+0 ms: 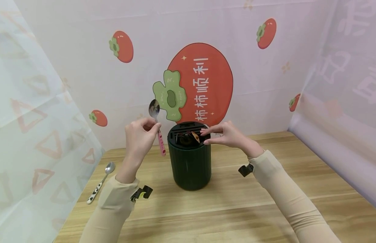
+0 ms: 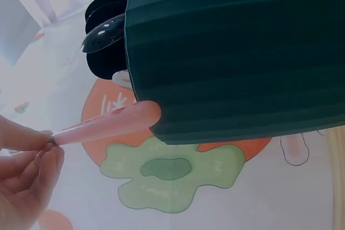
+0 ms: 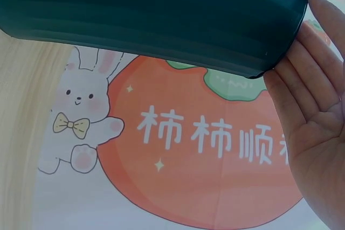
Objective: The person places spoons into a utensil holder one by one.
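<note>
My left hand (image 1: 140,136) pinches a spoon (image 1: 161,143) with a pink handle around its neck; its metal bowl points up. The spoon is beside the dark green ribbed utensil holder (image 1: 191,168), left of its rim; in the left wrist view the handle (image 2: 110,122) overlaps the holder's wall. Fairly straight fingers of my right hand (image 1: 225,135) rest at the holder's right rim, thumb apart from them. Dark glossy rounded utensil heads (image 2: 105,35) stick out of the holder's black slotted top (image 1: 188,127), with an orange-brown piece (image 1: 195,137) among them. Their lower parts are hidden inside.
A second spoon (image 1: 98,189) with a black-and-white spotted handle lies on the wooden table (image 1: 188,219) at the left. Behind the holder hangs a pale cloth (image 1: 139,81) printed with persimmons; similar cloths close off both sides.
</note>
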`<state>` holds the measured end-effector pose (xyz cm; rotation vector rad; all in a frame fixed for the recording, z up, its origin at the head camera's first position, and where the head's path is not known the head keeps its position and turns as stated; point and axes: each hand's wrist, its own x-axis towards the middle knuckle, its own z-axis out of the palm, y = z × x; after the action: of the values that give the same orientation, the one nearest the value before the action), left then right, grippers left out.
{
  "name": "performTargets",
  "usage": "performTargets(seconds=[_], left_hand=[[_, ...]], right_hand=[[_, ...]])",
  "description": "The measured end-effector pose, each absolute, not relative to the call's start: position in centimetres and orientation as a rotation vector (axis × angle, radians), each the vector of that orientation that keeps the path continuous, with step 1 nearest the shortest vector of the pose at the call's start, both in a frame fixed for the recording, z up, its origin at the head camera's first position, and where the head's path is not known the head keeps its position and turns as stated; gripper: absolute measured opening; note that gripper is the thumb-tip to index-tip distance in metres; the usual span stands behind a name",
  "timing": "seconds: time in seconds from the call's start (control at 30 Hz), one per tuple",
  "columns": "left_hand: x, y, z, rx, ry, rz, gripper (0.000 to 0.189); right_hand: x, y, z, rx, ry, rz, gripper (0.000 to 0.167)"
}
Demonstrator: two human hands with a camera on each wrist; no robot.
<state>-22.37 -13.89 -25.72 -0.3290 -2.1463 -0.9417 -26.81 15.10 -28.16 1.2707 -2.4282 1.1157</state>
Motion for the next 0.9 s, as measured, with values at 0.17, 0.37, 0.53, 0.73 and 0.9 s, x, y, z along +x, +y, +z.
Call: performTargets(seconds=[0.17, 0.37, 0.53, 0.73, 0.9], left_hand=[[-22.5, -13.7, -25.3, -0.325, -2.13, -0.95, 0.012], [-22.8, -13.3, -24.7, -0.331, -2.105, -0.953, 0.011], [-23.0, -13.0, -24.2, -0.333, -2.088, -0.964, 0.011], [-23.1, -12.6, -24.0, -0.347, -2.075, -0.975, 0.012], [-23.3, -12.4, -23.9, -0.372, -2.05, -0.973, 0.014]], right_hand=[[-26.6, 15.1, -28.1, 1.273, -2.424, 1.112, 0.028], [-26.7, 15.1, -28.2, 1.274, -2.417, 1.109, 0.029], [-26.7, 15.1, -28.1, 1.271, -2.416, 1.111, 0.029], [-26.7, 15.1, -28.1, 1.28, -2.405, 1.111, 0.029], [-26.8, 15.1, -28.1, 1.281, -2.41, 1.11, 0.029]])
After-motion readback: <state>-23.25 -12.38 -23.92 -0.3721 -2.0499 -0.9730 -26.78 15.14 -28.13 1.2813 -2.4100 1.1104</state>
